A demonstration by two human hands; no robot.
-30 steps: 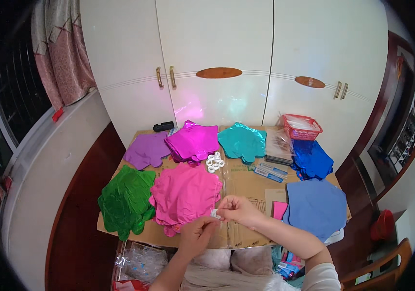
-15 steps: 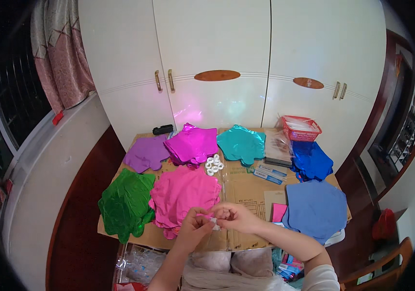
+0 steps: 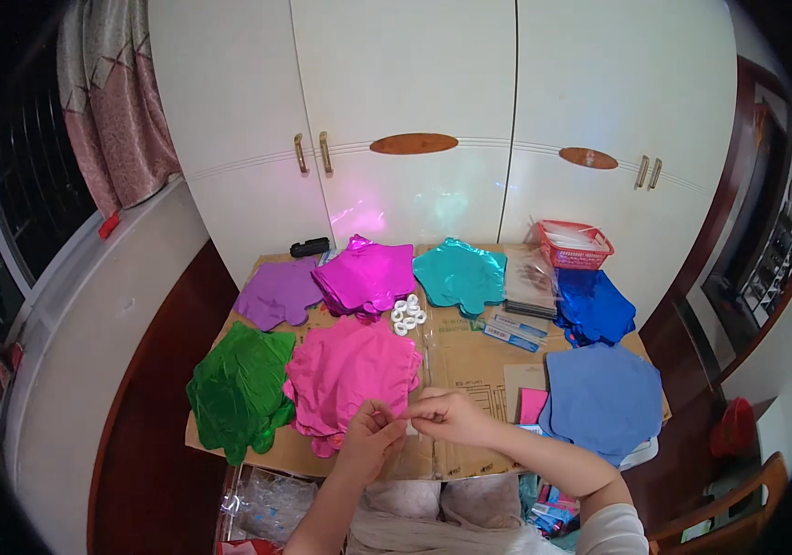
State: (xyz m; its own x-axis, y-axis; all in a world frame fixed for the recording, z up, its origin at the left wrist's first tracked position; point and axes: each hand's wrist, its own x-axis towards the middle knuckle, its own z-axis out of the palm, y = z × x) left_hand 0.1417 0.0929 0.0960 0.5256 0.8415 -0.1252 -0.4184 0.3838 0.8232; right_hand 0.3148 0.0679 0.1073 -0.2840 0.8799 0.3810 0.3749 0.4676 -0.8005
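Observation:
Close together over the near edge of the cardboard, my two hands meet at a small white thing (image 3: pixel 411 427), mostly hidden by fingers; its kind is unclear. My left hand (image 3: pixel 374 438) pinches it from the left, thumb and forefinger together. From the other side my right hand (image 3: pixel 452 418) is closed, its fingertips gathered at the same spot. Just beyond lies a stack of pink flat foil balloons (image 3: pixel 354 375). Several small white rings (image 3: pixel 406 316) rest in a cluster behind that stack.
Around the cardboard (image 3: pixel 470 453) lie foil stacks: green (image 3: pixel 240 384), purple (image 3: pixel 277 294), magenta (image 3: pixel 370 273), teal (image 3: pixel 461 276), dark blue (image 3: pixel 596 307) and grey-blue (image 3: pixel 602 398). A red basket (image 3: pixel 573 248) stands far right beside clear bags (image 3: pixel 531 282). White cabinets (image 3: pixel 405 74) rise behind.
My right hand has turned so its fingers, curled up before, now point down toward the left fingertips. Less of the white thing shows. My left hand has hardly moved.

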